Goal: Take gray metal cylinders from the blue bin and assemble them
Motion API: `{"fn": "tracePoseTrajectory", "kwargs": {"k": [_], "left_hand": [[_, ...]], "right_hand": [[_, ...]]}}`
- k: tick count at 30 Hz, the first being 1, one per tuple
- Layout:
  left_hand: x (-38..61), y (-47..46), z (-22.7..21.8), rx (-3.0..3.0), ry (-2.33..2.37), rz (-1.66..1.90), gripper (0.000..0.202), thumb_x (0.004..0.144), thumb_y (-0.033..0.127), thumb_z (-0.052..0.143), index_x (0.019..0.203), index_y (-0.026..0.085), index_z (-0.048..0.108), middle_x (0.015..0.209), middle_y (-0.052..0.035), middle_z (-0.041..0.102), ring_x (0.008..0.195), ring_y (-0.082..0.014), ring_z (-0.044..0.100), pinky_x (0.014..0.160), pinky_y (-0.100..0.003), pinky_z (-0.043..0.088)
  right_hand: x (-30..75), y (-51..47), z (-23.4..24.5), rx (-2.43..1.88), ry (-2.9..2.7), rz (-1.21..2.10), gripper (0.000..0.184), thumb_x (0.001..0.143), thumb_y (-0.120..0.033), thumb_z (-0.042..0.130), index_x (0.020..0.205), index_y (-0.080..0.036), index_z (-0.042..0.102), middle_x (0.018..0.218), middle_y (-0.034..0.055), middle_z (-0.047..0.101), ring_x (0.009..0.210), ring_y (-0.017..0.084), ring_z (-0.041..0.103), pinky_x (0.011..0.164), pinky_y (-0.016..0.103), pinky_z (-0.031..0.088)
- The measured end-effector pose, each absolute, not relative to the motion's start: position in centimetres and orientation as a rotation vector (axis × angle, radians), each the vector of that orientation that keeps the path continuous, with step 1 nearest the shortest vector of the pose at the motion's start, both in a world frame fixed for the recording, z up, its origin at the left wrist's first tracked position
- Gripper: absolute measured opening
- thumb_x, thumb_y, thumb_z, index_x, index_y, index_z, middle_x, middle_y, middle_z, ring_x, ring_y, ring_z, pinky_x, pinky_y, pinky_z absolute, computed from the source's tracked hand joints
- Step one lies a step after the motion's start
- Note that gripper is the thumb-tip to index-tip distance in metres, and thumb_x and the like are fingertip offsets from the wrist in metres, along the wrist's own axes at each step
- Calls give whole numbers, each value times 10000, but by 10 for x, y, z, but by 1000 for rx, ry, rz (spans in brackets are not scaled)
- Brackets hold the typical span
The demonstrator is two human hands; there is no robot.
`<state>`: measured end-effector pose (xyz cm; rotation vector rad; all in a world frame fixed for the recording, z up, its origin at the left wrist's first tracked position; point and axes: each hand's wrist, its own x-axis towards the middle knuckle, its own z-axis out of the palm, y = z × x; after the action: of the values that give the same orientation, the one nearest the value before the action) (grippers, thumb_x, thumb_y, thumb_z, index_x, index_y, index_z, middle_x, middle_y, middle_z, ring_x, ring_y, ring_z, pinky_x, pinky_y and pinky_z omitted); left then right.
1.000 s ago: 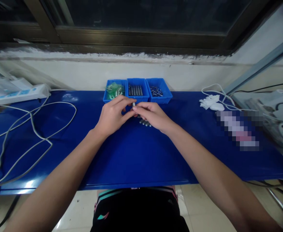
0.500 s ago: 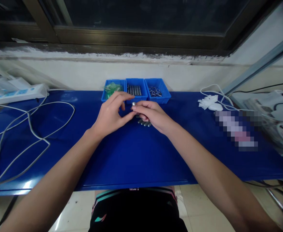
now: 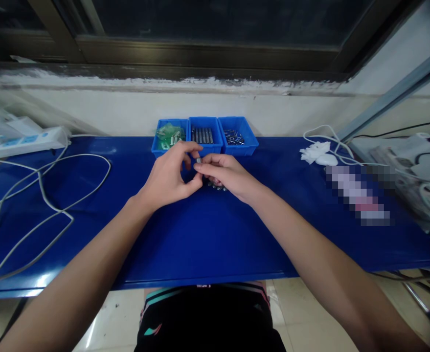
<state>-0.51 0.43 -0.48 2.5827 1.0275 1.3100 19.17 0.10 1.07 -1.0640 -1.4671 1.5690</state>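
A small silvery metal piece (image 3: pixel 199 160) is pinched between the thumb and fingers of my right hand (image 3: pixel 229 176); most of it is hidden by the fingers. My left hand (image 3: pixel 167 173) curves around it from the other side, thumb and index finger apart, with nothing visibly gripped. Whether its inner fingertips touch the piece I cannot tell. Beneath my right hand, several dark metal rods (image 3: pixel 217 186) lie side by side on the blue table (image 3: pixel 207 234), partly covered by the hand.
Three blue bins stand along the wall: the left bin (image 3: pixel 154 143) with green plastic and silvery pieces, the middle bin (image 3: pixel 215 148) with dark rods, the right bin (image 3: pixel 249 142) with thin metal pins. Cables (image 3: pixel 42 181) loop at left; crumpled white tissue (image 3: pixel 314 152) lies right.
The metal piece in my right hand has shifted slightly left and tilted, deeper between the hands. My left thumb has come away from it. The view has shifted a little.
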Motion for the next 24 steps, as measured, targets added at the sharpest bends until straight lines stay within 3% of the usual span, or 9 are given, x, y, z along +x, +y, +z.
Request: {"fn": "tracePoseTrajectory", "kwargs": {"k": [5, 9, 14, 24], "left_hand": [[-4, 2, -4, 2535, 1015, 1333, 461, 855, 333, 679, 1280, 234, 530, 1074, -40, 710, 773, -153, 667, 702, -314, 585], [-3, 1, -2, 2527, 972, 1370, 434, 865, 362, 680, 1247, 244, 512, 1034, -31, 691, 747, -149, 641, 673, -320, 569], [-1, 2, 2, 2631, 948, 1417, 330, 835, 302, 648, 1139, 232, 542, 984, -38, 683, 847, -188, 650, 753, -357, 587], [-3, 3, 1, 2618, 954, 1421, 344, 834, 281, 674, 1155, 217, 568, 1024, -39, 710, 850, -175, 668, 752, -326, 586]], "right_hand": [[192, 0, 11, -989, -1461, 1634, 328, 861, -511, 817, 801, -214, 689, 713, -37, 552, 595, 104, 406, 547, 300, 246], [194, 1, 12, -907, -1436, 1726, 290, 863, -466, 808, 797, -206, 697, 716, -29, 553, 573, 95, 412, 537, 299, 219], [193, 2, 10, -932, -1391, 1725, 245, 855, -425, 821, 861, -198, 732, 705, -33, 533, 556, 87, 394, 530, 298, 213], [191, 1, 7, -973, -1360, 1715, 295, 852, -483, 855, 908, -216, 744, 720, -33, 538, 579, 94, 406, 534, 298, 247]]}}
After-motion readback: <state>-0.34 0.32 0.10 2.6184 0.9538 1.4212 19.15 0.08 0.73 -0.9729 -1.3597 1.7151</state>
